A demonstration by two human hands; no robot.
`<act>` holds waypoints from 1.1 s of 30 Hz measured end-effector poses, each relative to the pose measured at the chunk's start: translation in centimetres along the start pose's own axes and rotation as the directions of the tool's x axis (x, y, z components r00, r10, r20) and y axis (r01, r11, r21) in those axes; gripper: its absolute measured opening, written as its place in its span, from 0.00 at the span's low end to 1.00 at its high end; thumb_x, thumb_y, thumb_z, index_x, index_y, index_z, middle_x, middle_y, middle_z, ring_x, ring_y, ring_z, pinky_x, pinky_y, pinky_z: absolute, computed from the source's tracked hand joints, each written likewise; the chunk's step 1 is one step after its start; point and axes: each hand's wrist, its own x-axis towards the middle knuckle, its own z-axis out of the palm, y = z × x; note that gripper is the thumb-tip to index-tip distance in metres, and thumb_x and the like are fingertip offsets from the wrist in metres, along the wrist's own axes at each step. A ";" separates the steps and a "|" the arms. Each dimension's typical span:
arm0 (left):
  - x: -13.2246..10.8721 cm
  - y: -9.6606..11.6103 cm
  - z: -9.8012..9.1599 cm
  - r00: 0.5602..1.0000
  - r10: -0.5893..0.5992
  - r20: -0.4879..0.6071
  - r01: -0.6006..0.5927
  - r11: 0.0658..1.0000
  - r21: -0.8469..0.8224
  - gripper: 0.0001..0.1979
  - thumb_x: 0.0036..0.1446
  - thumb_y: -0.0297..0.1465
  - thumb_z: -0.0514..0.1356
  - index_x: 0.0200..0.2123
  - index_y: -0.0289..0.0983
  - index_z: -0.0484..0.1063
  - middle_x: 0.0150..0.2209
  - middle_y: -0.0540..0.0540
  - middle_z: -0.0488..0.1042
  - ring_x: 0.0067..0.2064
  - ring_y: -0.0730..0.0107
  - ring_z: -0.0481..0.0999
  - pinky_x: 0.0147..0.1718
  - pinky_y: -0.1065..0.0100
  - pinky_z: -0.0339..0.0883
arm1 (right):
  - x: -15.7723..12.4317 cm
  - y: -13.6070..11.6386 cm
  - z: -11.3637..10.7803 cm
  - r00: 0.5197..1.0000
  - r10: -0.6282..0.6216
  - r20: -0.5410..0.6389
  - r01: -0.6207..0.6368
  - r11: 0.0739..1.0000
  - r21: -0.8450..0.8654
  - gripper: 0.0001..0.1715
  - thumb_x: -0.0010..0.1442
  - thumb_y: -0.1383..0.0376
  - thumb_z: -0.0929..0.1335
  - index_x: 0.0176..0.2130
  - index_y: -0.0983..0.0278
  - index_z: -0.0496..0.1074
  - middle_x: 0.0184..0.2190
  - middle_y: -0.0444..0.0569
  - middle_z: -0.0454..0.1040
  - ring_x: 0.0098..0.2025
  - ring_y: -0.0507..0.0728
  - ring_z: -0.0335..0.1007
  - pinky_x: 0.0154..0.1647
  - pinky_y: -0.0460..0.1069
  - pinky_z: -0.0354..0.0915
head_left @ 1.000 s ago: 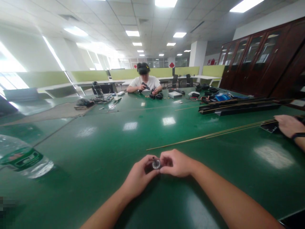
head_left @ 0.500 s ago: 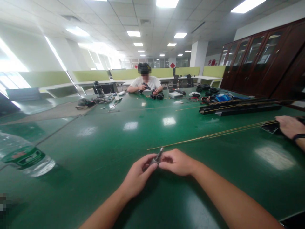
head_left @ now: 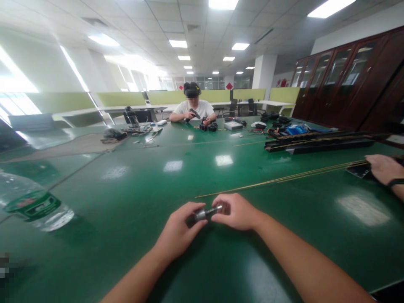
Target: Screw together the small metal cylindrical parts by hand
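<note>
A small grey metal cylinder with a thinner shaft (head_left: 202, 214) is held over the green table, lying nearly level with its bright tip to the right. My left hand (head_left: 181, 229) is closed round the thick end, thumb in front and fingers behind. At the shaft end, my right hand (head_left: 235, 212) curls its thumb and fingers about the tip; the exact contact is partly hidden. Just beyond my hands, long thin brass-coloured rods (head_left: 252, 185) lie on the table.
A water bottle (head_left: 34, 202) lies at the left. Another person's hand (head_left: 381, 167) rests on a dark part at right. Black rails (head_left: 328, 143) and a blue bag (head_left: 296, 130) sit beyond. Across the table (head_left: 135, 185), a person (head_left: 193, 111) holds a power drill.
The metal part has tipped from pointing up to nearly level, its tip now towards my right hand. My right fingers have opened a little around the shaft end.
</note>
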 end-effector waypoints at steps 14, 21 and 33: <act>0.0 0.5 0.2 0.996 0.081 0.046 -0.081 0.997 0.001 0.13 0.59 0.31 0.61 0.48 0.46 0.73 0.45 0.48 0.73 0.47 0.67 0.72 0.47 0.67 0.68 | 0.1 -0.4 0.2 0.988 -0.156 -0.005 0.154 0.980 -0.122 0.10 0.56 0.61 0.71 0.38 0.63 0.78 0.33 0.47 0.79 0.34 0.54 0.73 0.36 0.46 0.66; 0.1 0.7 0.5 0.998 0.051 0.027 -0.051 0.999 0.003 0.13 0.59 0.30 0.61 0.48 0.45 0.74 0.45 0.47 0.73 0.46 0.67 0.73 0.46 0.67 0.68 | 0.2 0.0 0.3 0.989 -0.151 -0.005 0.148 0.978 -0.144 0.10 0.54 0.62 0.72 0.38 0.63 0.78 0.34 0.47 0.79 0.34 0.54 0.74 0.36 0.46 0.66; 0.1 0.8 0.4 0.999 0.055 -0.001 -0.054 0.998 0.035 0.14 0.58 0.30 0.61 0.48 0.45 0.74 0.45 0.47 0.74 0.46 0.66 0.73 0.47 0.66 0.69 | 0.3 0.1 0.3 0.995 -0.103 -0.013 0.099 0.983 -0.156 0.09 0.52 0.63 0.73 0.36 0.63 0.78 0.31 0.46 0.79 0.32 0.53 0.73 0.33 0.46 0.65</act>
